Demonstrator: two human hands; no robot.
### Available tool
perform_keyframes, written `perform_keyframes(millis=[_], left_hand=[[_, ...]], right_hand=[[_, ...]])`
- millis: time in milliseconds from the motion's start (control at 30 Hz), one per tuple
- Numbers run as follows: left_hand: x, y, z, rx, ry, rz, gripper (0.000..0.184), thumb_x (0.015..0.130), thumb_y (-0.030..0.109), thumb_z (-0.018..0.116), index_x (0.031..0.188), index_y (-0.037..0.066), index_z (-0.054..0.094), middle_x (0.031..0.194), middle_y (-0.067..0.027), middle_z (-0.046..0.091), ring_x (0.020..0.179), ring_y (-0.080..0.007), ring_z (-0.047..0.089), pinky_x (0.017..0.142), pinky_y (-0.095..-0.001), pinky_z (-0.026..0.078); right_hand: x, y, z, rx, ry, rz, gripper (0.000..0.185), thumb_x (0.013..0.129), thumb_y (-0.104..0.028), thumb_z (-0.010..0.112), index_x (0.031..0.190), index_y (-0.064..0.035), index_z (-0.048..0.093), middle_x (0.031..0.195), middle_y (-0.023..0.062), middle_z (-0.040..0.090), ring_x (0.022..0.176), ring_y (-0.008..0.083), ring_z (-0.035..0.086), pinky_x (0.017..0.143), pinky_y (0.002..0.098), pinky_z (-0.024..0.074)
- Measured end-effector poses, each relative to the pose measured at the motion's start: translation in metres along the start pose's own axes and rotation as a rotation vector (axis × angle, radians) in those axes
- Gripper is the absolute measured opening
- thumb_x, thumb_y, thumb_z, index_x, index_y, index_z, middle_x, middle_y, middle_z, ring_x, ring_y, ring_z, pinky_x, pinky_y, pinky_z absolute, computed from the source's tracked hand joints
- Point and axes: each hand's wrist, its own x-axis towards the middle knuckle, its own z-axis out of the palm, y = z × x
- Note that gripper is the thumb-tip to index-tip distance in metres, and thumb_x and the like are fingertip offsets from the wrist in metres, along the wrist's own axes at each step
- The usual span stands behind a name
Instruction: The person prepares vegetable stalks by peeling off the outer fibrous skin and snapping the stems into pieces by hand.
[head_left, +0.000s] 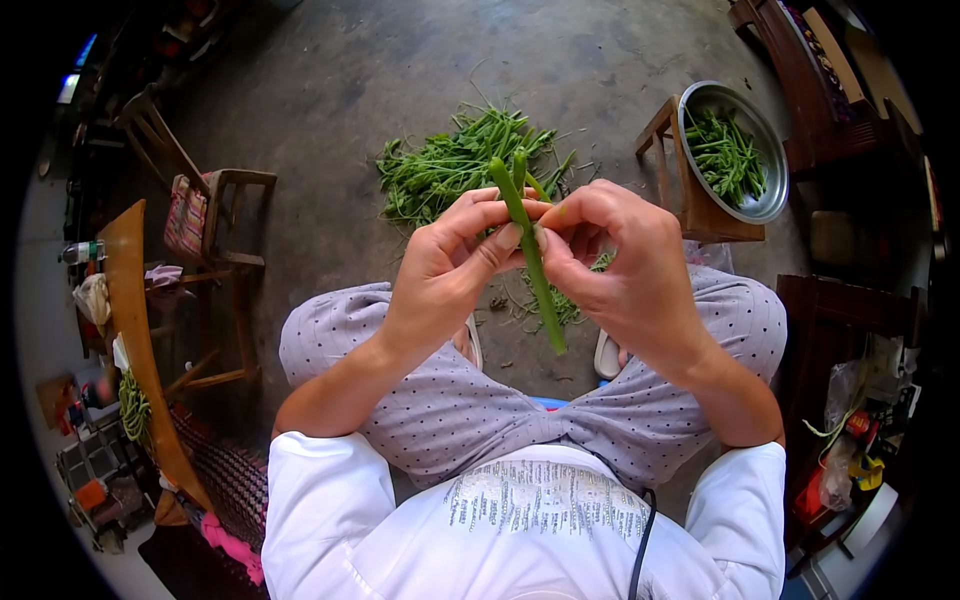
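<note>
Between my two hands, above my lap, are green vegetable stalks (541, 290); a long one slants down toward me and a shorter end stands beside its top. My left hand (455, 265) is closed, pinching the long stalk between thumb and fingers. Thumb and forefinger of my right hand (625, 250) press together against the stalk's right side, at about the same height. Beyond my hands lies a loose pile of leafy green stems (440, 170) on the floor. Part of that pile is hidden behind my fingers.
To the right, a metal basin (777, 190) with green stem pieces (725, 160) rests on a wooden stool (690, 205). Leafy scraps (567, 308) lie on the floor between my feet. A wooden chair (215, 190) and a wooden table (130, 280) stand at left.
</note>
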Motion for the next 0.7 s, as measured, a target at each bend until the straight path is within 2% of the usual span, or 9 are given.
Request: perform_keyframes(millis=[100, 200, 233, 367, 500, 533, 600, 633, 700], left_hand=[[0.001, 0.002, 0.0, -0.031, 0.001, -0.023, 0.026, 0.095, 0.009, 0.05, 0.115, -0.005, 0.057, 0.12, -0.0083, 0.046, 0.108, -0.0195, 0.056, 0.094, -0.0332, 0.05], [0.0, 0.001, -0.003, -0.117, 0.007, -0.101, 0.027, 0.096, 0.012, 0.049, 0.117, -0.003, 0.056, 0.12, -0.0087, 0.049, 0.105, -0.019, 0.058, 0.094, -0.0337, 0.05], [0.0, 0.002, -0.003, -0.149, 0.007, -0.136, 0.028, 0.096, 0.013, 0.049, 0.118, -0.003, 0.056, 0.12, -0.0093, 0.051, 0.104, -0.0187, 0.058, 0.093, -0.0336, 0.05], [0.002, 0.006, -0.006, -0.292, 0.018, -0.214, 0.031, 0.096, 0.012, 0.048, 0.122, -0.005, 0.051, 0.123, -0.0137, 0.054, 0.105, -0.02, 0.06, 0.092, -0.0328, 0.05], [0.003, 0.006, -0.009, -0.312, 0.028, -0.188, 0.031, 0.096, 0.012, 0.047, 0.122, -0.005, 0.051, 0.126, -0.015, 0.052, 0.105, -0.0204, 0.06, 0.091, -0.0316, 0.05], [0.004, 0.007, -0.01, -0.34, 0.046, -0.197, 0.031, 0.096, 0.011, 0.047, 0.123, -0.005, 0.05, 0.127, -0.0153, 0.052, 0.105, -0.0203, 0.06, 0.091, -0.031, 0.05], [0.005, 0.005, -0.013, -0.376, 0.063, -0.206, 0.031, 0.097, 0.011, 0.047, 0.123, -0.005, 0.05, 0.129, -0.0155, 0.05, 0.106, -0.02, 0.059, 0.092, -0.0295, 0.05], [0.006, 0.004, -0.015, -0.378, 0.062, -0.207, 0.031, 0.097, 0.011, 0.047, 0.123, -0.005, 0.05, 0.129, -0.0155, 0.05, 0.106, -0.02, 0.059, 0.092, -0.0295, 0.05], [0.008, 0.003, -0.018, -0.374, 0.107, -0.181, 0.031, 0.097, 0.011, 0.046, 0.123, -0.004, 0.05, 0.128, -0.0149, 0.051, 0.107, -0.0197, 0.059, 0.093, -0.0293, 0.049]], right_hand=[[0.001, 0.003, -0.002, 0.001, 0.027, -0.008, 0.011, 0.077, -0.003, 0.066, 0.086, 0.0035, 0.065, 0.073, 0.0088, 0.061, 0.061, 0.0115, 0.06, 0.056, 0.0245, 0.0481], [0.006, 0.005, -0.01, 0.503, -0.057, 0.159, 0.016, 0.087, -0.009, 0.063, 0.095, 0.0047, 0.063, 0.082, 0.0032, 0.065, 0.067, 0.0076, 0.059, 0.062, 0.0204, 0.0497], [0.009, 0.001, -0.019, 0.533, -0.085, 0.167, 0.018, 0.089, -0.01, 0.061, 0.099, 0.0042, 0.063, 0.085, 0.004, 0.065, 0.071, 0.0075, 0.059, 0.065, 0.0188, 0.0499], [0.016, 0.003, -0.045, 0.77, 0.076, -0.03, 0.021, 0.091, -0.014, 0.058, 0.102, 0.0029, 0.063, 0.09, 0.009, 0.065, 0.078, 0.0084, 0.06, 0.069, 0.0193, 0.0476], [0.021, -0.002, -0.067, 0.808, 0.206, 0.004, 0.019, 0.093, -0.015, 0.056, 0.091, 0.0023, 0.063, 0.081, 0.0061, 0.061, 0.072, 0.008, 0.056, 0.065, 0.0205, 0.0439], [0.022, 0.0, -0.073, 0.83, 0.101, -0.004, 0.019, 0.093, -0.015, 0.054, 0.085, 0.0015, 0.06, 0.077, 0.0048, 0.057, 0.068, 0.0075, 0.053, 0.063, 0.0209, 0.0418], [0.017, 0.011, -0.071, 0.824, 0.029, 0.041, 0.022, 0.094, -0.015, 0.054, 0.077, -0.0012, 0.051, 0.069, 0.0004, 0.047, 0.062, 0.0066, 0.044, 0.057, 0.0206, 0.0358], [0.015, 0.013, -0.07, 0.822, 0.03, 0.043, 0.022, 0.094, -0.015, 0.054, 0.077, -0.0012, 0.051, 0.069, 0.0004, 0.047, 0.062, 0.0066, 0.044, 0.057, 0.0206, 0.0358], [0.009, 0.015, -0.067, 0.432, -0.277, 0.223, 0.021, 0.094, -0.02, 0.055, 0.083, -0.0012, 0.053, 0.071, -0.0005, 0.05, 0.064, 0.0061, 0.046, 0.055, 0.0208, 0.0367]])
